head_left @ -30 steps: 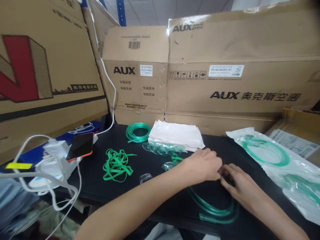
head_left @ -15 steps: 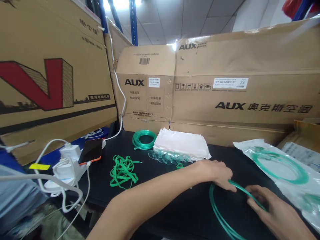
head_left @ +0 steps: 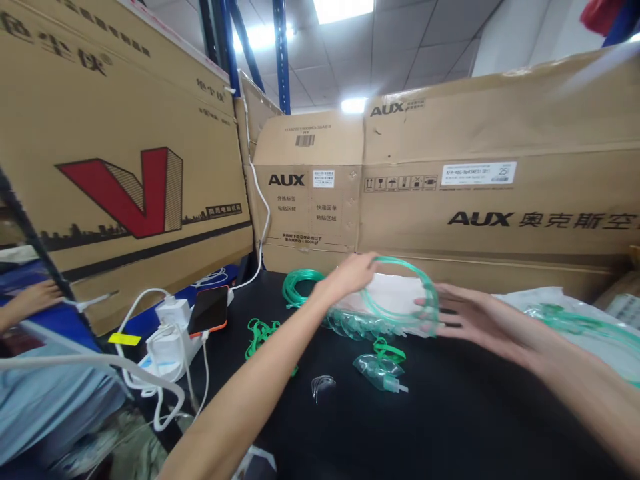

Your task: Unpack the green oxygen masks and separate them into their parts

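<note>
A looped coil of clear green tubing (head_left: pixel 411 267) is held up over the back of the black table, in front of a white stack (head_left: pixel 397 287). My left hand (head_left: pixel 356 272) pinches the coil at its upper left. At its right edge, my right hand (head_left: pixel 453 310) has the tubing between thumb and fingers, the fingers partly behind the loop. Below them lies a clear green-tinted face mask (head_left: pixel 377 373) with a green elastic strap and a white connector. Several similar masks (head_left: pixel 355 325) line the front of the stack. Thin curved strips (head_left: pixel 323 385) lie to the left.
Another green tubing coil (head_left: pixel 295 283) rests behind my left forearm, near tangled green straps (head_left: pixel 257 333). A phone (head_left: pixel 209 309) and white chargers (head_left: pixel 170 333) with cables stand left. Bagged tubing (head_left: pixel 575 313) lies right. Cardboard boxes (head_left: pixel 310 220) wall the back. Another person's hand (head_left: pixel 33 303) shows far left.
Both hands have lifted the tubing coil from the right front of the table and carried it left and back, over the white stack. The strapped mask and thin strips are now uncovered.
</note>
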